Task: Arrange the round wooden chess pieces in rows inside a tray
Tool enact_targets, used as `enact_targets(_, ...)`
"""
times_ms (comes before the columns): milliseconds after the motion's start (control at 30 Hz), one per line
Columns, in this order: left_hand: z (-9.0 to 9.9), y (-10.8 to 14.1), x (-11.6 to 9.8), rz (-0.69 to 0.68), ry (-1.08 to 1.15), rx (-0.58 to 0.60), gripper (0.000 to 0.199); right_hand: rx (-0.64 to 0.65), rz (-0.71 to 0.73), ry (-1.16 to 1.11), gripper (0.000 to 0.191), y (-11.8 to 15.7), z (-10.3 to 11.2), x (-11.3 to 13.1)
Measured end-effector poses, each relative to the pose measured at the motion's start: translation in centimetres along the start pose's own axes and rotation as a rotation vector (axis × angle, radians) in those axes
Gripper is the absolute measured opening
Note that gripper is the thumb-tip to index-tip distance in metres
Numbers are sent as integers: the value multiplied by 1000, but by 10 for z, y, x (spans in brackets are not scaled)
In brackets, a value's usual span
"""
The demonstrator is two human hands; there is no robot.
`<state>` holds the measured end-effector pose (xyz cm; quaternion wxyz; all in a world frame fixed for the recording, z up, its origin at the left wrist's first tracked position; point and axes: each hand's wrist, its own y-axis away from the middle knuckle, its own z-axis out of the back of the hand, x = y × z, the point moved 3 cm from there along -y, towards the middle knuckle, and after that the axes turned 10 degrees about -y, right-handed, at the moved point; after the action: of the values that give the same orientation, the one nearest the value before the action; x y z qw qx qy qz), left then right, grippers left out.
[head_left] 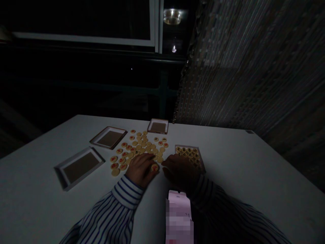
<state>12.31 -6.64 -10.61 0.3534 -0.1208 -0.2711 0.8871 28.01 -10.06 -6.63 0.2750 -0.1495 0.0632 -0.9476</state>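
Observation:
Round wooden xiangqi pieces (148,144) lie scattered in the middle of the white table, several with red characters and many showing a plain face. At their near edge is my left hand (141,169), fingers bent over the pieces. Between its thumb and index finger sits a red-marked xiangqi piece (154,167). My right hand (181,171) is in shadow just to the right, its fingers curled in toward the left hand; whatever they hold is hidden. Beyond its knuckles, a shallow box (201,162) contains rows of black-marked pieces, partly covered by the hand.
Two shallow box parts, one brown-rimmed (109,147) and one pale (76,185), lie left of the pieces. A smaller box lid (157,133) rests at the back. A lit phone (179,203) is below my hands. A string curtain (228,84) hangs behind the table at right.

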Motion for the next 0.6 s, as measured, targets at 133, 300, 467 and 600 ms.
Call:
enact_targets(133,3,-1,-3,5,17,-19,25,-24,-14,2,21,-1,4,-1)
enact_targets(300,6,-3,-7,1,42,-14,26,-87,25,-23,22,-1,11,-6)
enact_targets(467,7,-6,-13,-14,48,-1,26,-168,24,-32,23,2,22,-11)
enact_targets(600,9,-10,-21,1,78,-59,25,-206,2,-23,22,7,29,-18)
